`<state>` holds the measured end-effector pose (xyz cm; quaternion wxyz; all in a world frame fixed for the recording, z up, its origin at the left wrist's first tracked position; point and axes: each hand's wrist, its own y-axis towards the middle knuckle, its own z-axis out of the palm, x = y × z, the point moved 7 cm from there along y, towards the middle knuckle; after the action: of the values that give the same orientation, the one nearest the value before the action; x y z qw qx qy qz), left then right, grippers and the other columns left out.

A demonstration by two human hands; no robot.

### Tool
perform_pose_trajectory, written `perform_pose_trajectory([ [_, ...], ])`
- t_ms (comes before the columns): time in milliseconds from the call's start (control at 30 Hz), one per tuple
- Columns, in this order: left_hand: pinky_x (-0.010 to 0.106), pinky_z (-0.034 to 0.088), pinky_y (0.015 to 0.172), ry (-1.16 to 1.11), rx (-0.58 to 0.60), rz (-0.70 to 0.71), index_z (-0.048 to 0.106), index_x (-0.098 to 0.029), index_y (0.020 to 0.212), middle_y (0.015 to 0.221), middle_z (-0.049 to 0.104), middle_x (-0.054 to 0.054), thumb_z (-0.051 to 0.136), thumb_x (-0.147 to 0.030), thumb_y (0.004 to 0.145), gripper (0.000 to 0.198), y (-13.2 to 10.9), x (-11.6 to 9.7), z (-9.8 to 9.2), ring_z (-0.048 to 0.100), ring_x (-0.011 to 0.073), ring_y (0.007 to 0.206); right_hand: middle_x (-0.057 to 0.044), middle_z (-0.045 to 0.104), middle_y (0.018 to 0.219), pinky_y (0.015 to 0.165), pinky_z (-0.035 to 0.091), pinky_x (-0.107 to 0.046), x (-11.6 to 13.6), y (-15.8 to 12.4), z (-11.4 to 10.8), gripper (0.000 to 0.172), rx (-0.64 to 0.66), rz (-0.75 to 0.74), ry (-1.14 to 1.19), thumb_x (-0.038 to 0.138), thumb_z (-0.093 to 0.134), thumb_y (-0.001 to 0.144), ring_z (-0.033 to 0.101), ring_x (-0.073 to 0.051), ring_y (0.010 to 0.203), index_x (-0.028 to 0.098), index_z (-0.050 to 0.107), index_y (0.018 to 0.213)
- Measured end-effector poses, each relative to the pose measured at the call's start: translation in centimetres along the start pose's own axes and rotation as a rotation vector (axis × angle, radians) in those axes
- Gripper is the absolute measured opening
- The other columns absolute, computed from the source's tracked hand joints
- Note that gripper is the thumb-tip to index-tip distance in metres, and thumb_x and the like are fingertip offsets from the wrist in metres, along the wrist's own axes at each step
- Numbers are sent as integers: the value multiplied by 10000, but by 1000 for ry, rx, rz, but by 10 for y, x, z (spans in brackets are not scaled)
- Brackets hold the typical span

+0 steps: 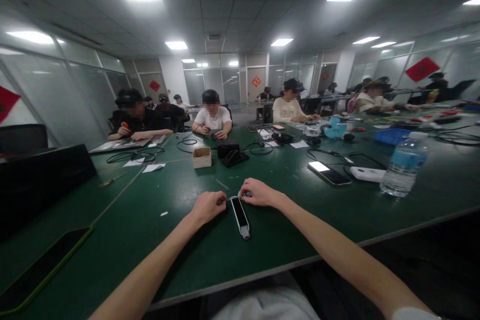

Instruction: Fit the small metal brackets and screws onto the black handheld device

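A slim black-and-white remote-like device lies lengthwise on the green table just in front of me. My left hand is curled into a fist at the device's far left corner and seems to pinch a small thin tool. My right hand is closed at the device's far end, fingertips pressed on a small part there. What either hand grips is too small to name.
A phone, a white power bank and a water bottle sit to the right. A small cardboard box and a black device lie ahead. A dark tablet rests at the left edge. Several people work at the far side.
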<state>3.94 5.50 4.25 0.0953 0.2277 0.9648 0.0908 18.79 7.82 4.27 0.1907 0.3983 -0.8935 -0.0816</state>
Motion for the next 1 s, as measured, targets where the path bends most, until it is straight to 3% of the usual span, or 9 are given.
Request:
perform_pose_trajectory([
  [500, 233, 503, 686, -278, 7, -25, 666, -195, 916, 866, 714, 13, 547, -237, 784, 183, 1, 6, 7, 656, 160, 765, -63, 580, 899, 713, 412, -263, -1, 1, 0, 104, 4, 11, 17, 218, 617, 794, 531, -168, 837, 167, 684, 854],
  [1000, 242, 495, 665, -323, -23, -17, 645, -191, 867, 816, 705, 9, 551, -245, 772, 145, 2, 8, 8, 648, 158, 732, -63, 579, 883, 715, 415, -265, 0, 2, 0, 98, 6, 0, 27, 207, 621, 792, 535, -167, 832, 161, 686, 850],
])
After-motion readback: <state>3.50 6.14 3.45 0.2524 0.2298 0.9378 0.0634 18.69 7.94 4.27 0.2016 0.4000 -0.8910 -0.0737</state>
